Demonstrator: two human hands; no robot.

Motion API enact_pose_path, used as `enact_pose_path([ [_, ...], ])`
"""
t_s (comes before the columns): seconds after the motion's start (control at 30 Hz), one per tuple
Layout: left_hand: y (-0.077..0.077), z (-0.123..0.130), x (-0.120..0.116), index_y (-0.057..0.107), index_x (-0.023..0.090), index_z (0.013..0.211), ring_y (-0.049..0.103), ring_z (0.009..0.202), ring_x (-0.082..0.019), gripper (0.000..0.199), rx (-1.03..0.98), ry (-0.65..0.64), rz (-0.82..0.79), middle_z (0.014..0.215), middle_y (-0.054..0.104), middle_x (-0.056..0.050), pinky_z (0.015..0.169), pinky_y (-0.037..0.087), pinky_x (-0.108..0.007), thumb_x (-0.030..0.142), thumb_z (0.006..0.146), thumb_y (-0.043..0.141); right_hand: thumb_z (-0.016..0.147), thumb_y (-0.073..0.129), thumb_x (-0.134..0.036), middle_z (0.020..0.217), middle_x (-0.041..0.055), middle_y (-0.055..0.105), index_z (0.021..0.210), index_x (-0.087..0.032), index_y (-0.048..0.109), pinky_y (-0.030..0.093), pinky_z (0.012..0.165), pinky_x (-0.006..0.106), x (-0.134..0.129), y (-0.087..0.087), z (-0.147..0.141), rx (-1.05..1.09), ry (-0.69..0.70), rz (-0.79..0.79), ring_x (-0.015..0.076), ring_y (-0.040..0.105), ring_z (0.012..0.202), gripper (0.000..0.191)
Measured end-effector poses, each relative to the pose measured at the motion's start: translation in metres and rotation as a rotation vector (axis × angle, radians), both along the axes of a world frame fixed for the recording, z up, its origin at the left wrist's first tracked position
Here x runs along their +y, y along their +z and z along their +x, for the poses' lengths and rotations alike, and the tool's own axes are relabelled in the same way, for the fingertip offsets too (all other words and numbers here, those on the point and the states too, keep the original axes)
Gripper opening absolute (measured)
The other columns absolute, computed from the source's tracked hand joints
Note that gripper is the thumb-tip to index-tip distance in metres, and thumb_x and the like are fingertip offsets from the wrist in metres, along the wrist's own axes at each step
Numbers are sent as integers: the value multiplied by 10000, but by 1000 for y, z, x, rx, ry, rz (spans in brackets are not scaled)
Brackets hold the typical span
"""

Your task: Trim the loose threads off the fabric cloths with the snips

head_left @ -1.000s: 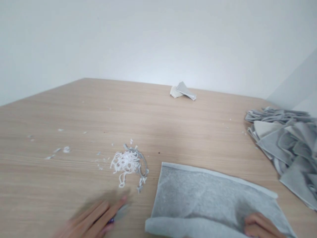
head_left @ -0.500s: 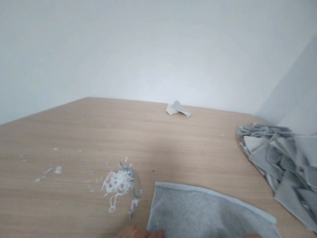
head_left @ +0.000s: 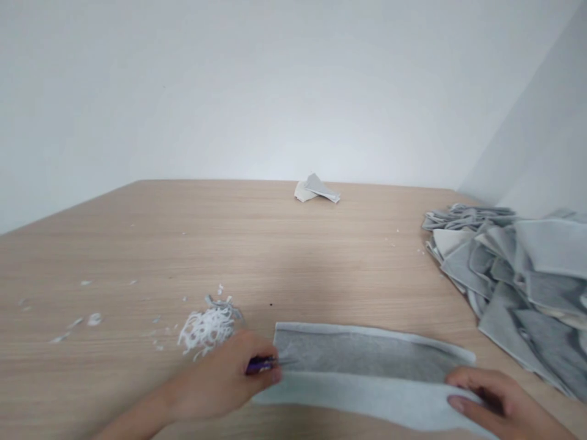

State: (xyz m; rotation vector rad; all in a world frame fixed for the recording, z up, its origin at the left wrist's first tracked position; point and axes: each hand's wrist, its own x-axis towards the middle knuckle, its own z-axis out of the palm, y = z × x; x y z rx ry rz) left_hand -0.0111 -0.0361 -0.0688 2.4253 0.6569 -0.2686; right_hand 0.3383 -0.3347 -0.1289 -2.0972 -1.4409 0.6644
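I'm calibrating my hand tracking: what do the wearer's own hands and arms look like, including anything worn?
Both the left hand and right hand are ungloved. No rings, bracelets or watch show. The left forearm is sleeveless as far as visible; the right forearm is mostly out of frame.

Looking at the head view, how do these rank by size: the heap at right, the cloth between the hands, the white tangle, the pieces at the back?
1. Heap and cloth: too close to rank; the frame cuts the heap.
2. White tangle, partly behind the left hand.
3. Pieces at the back, though farther away.
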Motion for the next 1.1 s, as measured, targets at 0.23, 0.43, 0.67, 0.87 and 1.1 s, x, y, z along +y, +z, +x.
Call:
enact_pose_path([
  [0.23,-23,47,28,734,203,847,672,860,-244,274,-7,63,292,839,725,-71,757,451,-313,324,920,499,962,499,-391,943,63,760,975,-206,737,577,837,365,46,-3,24,-250,-4,49,241,718,900,302],
  [0.43,-47,39,22,563,242,1396,660,1104,-311,471,25,177,354,1185,716,-132,936,470,-416,331,940,484,945,531,-338,1354,96,634,1296,-245,615,376,1136,588,39,-41,11,-611,-107,301,289,586,1271,373],
  [0.67,-46,26,21,615,235,1299,669,1044,-326,572,140,203,303,1098,729,-109,884,484,-398,534,812,648,965,523,-387,1348,111,623,1324,-233,556,536,1026,503,14,-54,-11,-493,-199,362,277,620,1226,393],
  [0.87,-47,38,30,722,203,980,662,969,-320,279,149,160,275,998,718,-118,815,456,-392,397,827,593,897,642,-302,1299,94,666,1347,-252,549,616,900,345,25,-46,-76,-527,-65,507,246,681,1146,462],
  [1.1,-18,47,50,716,183,755,619,743,-212,256,174,-85,65,760,665,-24,654,396,-276,420,786,624,683,812,-441,1286,163,674,1347,-218,561,604,864,503,100,-56,-176,-490,92,464,370,691,1067,744],
])
